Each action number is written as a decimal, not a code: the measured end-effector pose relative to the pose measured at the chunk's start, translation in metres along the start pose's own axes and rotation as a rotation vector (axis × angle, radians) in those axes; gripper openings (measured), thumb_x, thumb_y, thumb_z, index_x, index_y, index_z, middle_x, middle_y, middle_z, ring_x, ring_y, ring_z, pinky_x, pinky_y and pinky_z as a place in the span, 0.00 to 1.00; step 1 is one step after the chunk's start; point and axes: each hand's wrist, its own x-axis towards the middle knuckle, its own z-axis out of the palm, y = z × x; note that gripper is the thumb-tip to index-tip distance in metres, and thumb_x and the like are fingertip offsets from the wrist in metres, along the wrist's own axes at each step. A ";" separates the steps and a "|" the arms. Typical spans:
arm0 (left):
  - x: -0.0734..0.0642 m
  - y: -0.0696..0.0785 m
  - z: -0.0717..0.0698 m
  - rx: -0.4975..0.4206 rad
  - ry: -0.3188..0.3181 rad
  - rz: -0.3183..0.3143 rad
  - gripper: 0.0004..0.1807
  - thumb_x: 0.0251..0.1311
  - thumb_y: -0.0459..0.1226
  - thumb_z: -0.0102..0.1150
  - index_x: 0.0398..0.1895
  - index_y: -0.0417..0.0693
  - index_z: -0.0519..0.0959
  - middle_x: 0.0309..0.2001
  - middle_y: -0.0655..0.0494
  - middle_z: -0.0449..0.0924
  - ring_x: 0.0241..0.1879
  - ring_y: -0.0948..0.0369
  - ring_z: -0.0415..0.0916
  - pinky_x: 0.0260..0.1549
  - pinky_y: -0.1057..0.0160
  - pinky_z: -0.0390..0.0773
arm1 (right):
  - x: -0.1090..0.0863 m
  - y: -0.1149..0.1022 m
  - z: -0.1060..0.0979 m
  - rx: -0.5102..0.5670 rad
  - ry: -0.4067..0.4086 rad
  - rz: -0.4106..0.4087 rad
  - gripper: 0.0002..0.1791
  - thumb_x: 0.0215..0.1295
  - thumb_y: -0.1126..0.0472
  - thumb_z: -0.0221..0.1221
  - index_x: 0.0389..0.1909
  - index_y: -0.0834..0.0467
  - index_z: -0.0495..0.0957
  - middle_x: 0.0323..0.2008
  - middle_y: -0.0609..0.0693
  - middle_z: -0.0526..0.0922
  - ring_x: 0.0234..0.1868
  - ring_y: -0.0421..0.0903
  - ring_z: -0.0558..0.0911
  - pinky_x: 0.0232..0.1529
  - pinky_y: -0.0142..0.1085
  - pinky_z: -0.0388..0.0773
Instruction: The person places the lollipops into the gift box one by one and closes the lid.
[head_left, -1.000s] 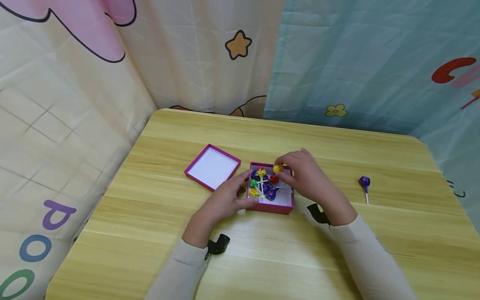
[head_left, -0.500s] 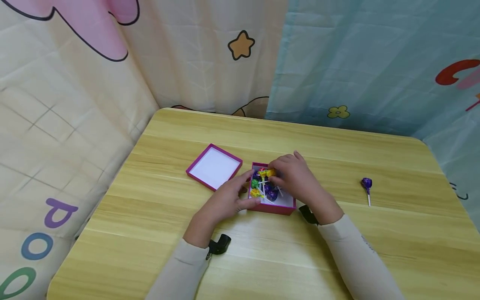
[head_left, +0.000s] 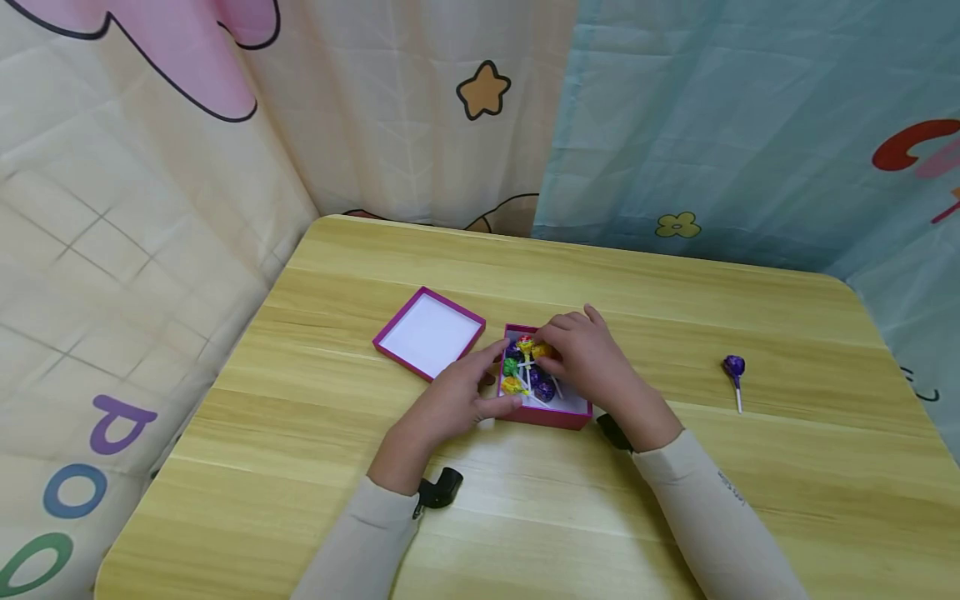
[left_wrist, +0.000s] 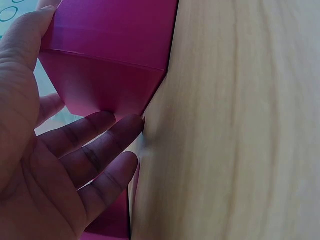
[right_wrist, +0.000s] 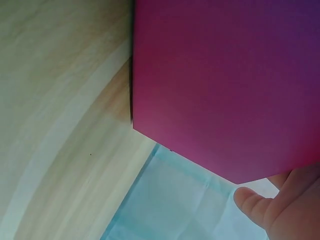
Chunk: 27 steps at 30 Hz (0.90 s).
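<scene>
In the head view, a magenta box holds several wrapped lollipops, among them purple ones, a green one and a yellow one. My right hand reaches over the box's right side and pinches another yellow lollipop by its head, low among the others. Its fingers hide part of that candy. At the left wall rests my left hand, thumb at the near rim. The left wrist view shows its fairly straight fingers touching the box's side.
The box's lid, white inside, lies upturned to the left of the box on the wooden table. A single purple lollipop lies farther right. Printed curtains stand along the table's back and left edges.
My right hand has moved left and down into the box with the yellow lollipop, bringing it beside the others. The left hand stays at the box's left side.
</scene>
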 end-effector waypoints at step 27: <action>-0.001 0.005 0.001 -0.005 -0.003 -0.037 0.48 0.57 0.56 0.68 0.79 0.63 0.55 0.59 0.58 0.73 0.54 0.59 0.70 0.58 0.56 0.72 | -0.069 0.086 -0.051 0.161 0.218 0.194 0.13 0.68 0.61 0.63 0.47 0.65 0.81 0.48 0.62 0.81 0.52 0.63 0.76 0.59 0.62 0.65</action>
